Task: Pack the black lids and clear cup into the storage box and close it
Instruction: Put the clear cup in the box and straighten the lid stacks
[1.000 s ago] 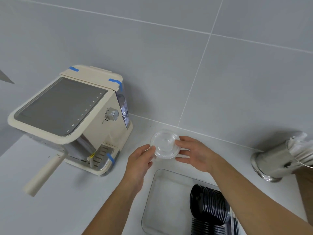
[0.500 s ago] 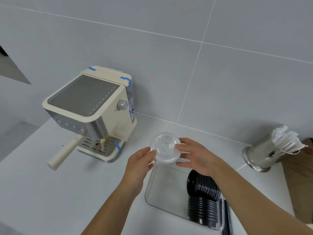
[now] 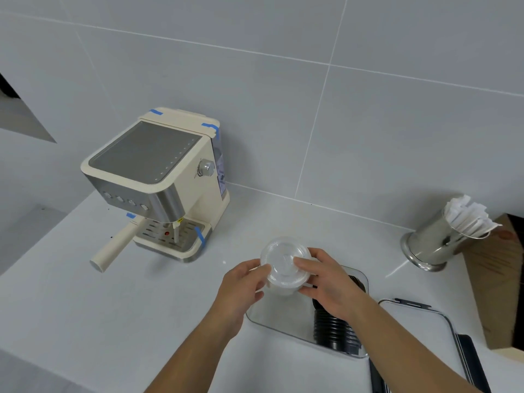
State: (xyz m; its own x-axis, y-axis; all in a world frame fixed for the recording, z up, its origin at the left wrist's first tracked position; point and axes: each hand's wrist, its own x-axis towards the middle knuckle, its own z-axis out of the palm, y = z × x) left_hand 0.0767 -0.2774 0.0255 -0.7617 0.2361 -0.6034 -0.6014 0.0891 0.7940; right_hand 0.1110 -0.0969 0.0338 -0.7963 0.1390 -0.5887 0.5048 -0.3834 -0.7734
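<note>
The right hand (image 3: 330,282) and forearm cover the upper part of the black lids (image 3: 334,330) and the storage box's (image 3: 272,316) right wall. At lower right, the box lid (image 3: 419,319) and a brown, possibly cardboard, object (image 3: 493,293) run off-frame.

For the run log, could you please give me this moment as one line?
phase: packing | both hands, left hand and right hand, hold clear cup over storage box | black lids inside | box lid off
</note>
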